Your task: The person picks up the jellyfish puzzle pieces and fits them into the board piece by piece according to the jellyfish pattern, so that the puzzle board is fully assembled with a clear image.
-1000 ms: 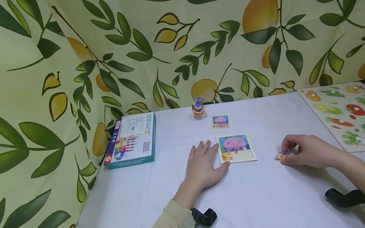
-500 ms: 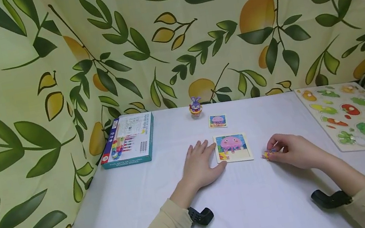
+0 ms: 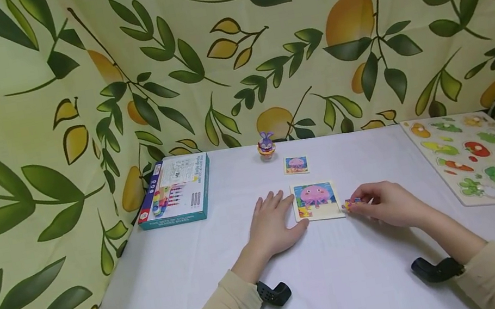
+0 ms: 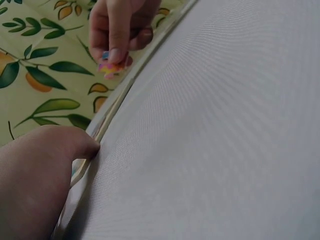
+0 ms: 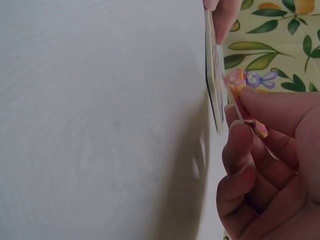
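Observation:
A small jigsaw puzzle board (image 3: 329,212) lies flat on the white table, its picture a pink octopus, with a bare pale patch at the lower right. My left hand (image 3: 272,224) rests at the board's left side, fingers spread, thumb (image 4: 87,145) touching its lower left corner. Between thumb and fingers my right hand (image 3: 389,205) pinches a colourful jigsaw piece (image 3: 352,204), just beside the board's right edge. Pink, yellow and blue show on this piece (image 4: 109,69) in the left wrist view. My fingers hide part of it.
Behind the board lies a small octopus picture card (image 3: 296,164), and a purple rabbit figure (image 3: 266,145) stands further back. A boxed toy set (image 3: 177,192) sits at the left. On the right lies a large vegetable puzzle board (image 3: 491,155). A leaf-patterned cloth (image 3: 208,45) hangs behind the table.
My right hand has moved left with the jigsaw piece, from well right of the board to right beside its edge. The left hand has stayed at the board's left side.

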`<state>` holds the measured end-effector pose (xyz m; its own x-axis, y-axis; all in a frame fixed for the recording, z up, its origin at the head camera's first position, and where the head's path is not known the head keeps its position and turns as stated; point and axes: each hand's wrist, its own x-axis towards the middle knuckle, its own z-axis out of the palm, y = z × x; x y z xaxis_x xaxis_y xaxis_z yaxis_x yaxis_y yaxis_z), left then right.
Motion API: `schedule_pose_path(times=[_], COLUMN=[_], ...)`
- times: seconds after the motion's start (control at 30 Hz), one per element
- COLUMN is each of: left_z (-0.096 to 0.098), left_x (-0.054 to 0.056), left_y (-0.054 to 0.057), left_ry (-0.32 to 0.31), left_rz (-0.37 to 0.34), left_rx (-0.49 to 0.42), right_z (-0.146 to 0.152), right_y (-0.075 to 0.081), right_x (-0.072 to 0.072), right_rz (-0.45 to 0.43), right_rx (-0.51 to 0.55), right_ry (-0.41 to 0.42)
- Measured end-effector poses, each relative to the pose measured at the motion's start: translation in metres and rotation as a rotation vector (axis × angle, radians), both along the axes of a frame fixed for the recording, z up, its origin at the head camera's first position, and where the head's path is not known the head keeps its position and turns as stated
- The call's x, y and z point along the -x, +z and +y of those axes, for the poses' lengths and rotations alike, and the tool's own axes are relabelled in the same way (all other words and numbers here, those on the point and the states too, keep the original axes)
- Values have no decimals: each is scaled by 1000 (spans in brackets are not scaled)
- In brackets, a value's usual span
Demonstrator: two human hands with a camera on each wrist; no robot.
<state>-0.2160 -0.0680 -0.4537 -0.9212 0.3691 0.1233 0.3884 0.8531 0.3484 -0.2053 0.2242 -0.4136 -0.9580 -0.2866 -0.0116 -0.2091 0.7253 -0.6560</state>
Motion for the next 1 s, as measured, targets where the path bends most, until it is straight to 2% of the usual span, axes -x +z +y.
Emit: schedule_pose_path(times=[0.23,0.67,1.0], left_z=[0,-1,1], left_x=[0,-2,-1], left_y=[-1,-1,2], left_ry=[-1,15,16], left_rz=[8,-13,-17], left_rx=[-7,13,15], right_z=[-8,-21,-33], right_y=[4,0,2], right_x=[3,6,10], right_rz=[-10,-22,-6], right_rx=[-1,11,13], right_ry=[10,13,52])
